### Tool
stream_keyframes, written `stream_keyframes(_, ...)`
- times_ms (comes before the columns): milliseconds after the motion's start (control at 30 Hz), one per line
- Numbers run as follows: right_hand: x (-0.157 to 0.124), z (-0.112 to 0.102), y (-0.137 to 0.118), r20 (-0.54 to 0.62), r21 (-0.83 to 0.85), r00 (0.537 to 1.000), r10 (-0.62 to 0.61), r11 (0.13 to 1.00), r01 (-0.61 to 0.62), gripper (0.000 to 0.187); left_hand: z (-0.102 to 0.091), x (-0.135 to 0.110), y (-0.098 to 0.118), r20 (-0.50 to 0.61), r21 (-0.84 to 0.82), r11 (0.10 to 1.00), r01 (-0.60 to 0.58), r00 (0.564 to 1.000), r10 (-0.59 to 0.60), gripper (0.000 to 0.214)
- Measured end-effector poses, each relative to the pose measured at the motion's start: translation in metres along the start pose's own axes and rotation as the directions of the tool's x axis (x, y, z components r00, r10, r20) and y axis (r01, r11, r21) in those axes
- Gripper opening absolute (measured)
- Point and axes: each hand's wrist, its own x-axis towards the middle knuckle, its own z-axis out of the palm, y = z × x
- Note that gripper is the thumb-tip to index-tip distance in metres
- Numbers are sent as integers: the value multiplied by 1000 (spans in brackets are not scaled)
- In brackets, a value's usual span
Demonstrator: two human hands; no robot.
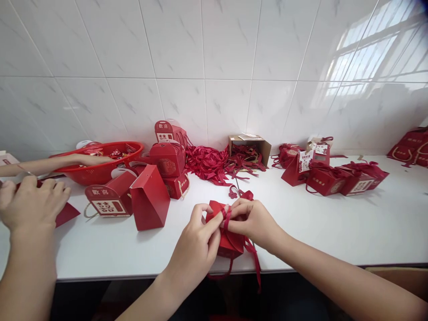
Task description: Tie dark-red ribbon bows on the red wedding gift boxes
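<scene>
Head view shows me the small red box (230, 245) near the front edge of the table (337, 232): angular card, part of its top hidden. Dark red ribbon (256, 258) crosses it, a loose end trailing over the edge. Left hand (203, 236) and right hand (251, 218) each have a narrow grip, pinching ribbon above the box. I'd draw it evenly, kept flat, without denting the card. Behind lies a heap of ribbons (207, 162).

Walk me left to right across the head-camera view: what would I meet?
Another person's nearer hand → white-panelled red box → plain red box → held red box → ribbon-topped boxes → red packages with cord handles.
</scene>
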Motion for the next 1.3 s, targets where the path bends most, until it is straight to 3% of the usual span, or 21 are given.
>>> stream_keyframes(100, 3, -7, -4, 144, 68, 979, 142, 986, -153, 3, 1, -5, 0, -53, -84, 995, -51, 998, 46, 30)
stream_keyframes(200, 10, -18, -9, 312, 17, 918, 246, 964, -264, 7, -1, -6, -1, -43, -134, 984, -115, 993, 110, 27)
stream_keyframes(333, 21, -28, -14, 456, -187, 863, 219, 971, -148, 9, -12, 4, -6, 55, -145, 969, -199, 977, 208, 22)
stream_keyframes(433, 27, -28, -17, 541, -301, 817, 198, 953, -32, 10, -22, 17, -14, 172, -86, 946, -313, 931, 323, 20)
stream_keyframes(500, 28, -27, -18, 573, -347, 796, 193, 938, 23, 9, -26, 24, -20, 225, -132, 923, -361, 896, 383, 21)
stream_keyframes(633, 24, -24, -22, 567, -379, 803, 185, 924, 55, 8, -22, 30, -29, 186, -340, 866, -368, 876, 445, 19)
stream_keyframes(767, 18, -23, -25, 527, -382, 826, 200, 924, 20, 9, -11, 27, -29, 40, -451, 819, -355, 909, 415, 18)
stream_keyframes(867, 15, -27, -27, 512, -401, 841, 174, 915, 55, 7, -10, 23, -29, 22, -490, 815, -309, 931, 366, 17)
stream_keyframes(1067, 8, -49, -30, 469, -517, 881, 54, 826, 224, 5, -28, 19, -36, 193, -355, 930, -95, 966, 172, 15)
stream_keyframes(1200, 2, -47, -28, 454, -525, 885, -98, 774, 355, 4, -32, 25, -32, 378, -470, 876, 102, 921, 95, 17)
stream_keyframes(1300, -4, -42, -26, 409, -624, 895, -177, 662, 416, 4, -31, 29, -28, 444, -379, 920, 96, 891, 90, 28)
